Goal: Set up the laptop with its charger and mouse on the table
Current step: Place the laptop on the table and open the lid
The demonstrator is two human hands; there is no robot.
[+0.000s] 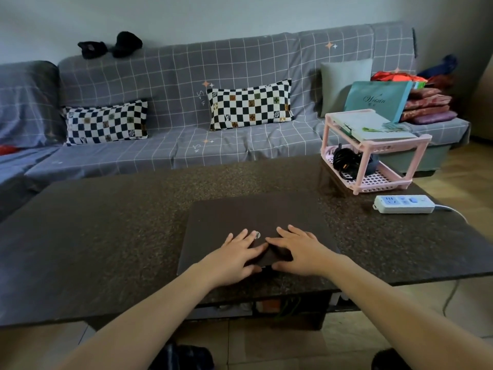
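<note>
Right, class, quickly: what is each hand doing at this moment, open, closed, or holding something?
Left hand: open, fingers spread flat on the closed laptop lid, thumb at its front edge.
Right hand: open, resting flat on the same lid, thumb at the front edge.

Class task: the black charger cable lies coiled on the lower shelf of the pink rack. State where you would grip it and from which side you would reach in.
Grip the charger cable around the bundled middle of its coil, so the loops probably lift together. Reach in through the open side of the pink rack that faces the laptop: the upper shelf covers the coil from above, and corner posts frame the opening.
</note>
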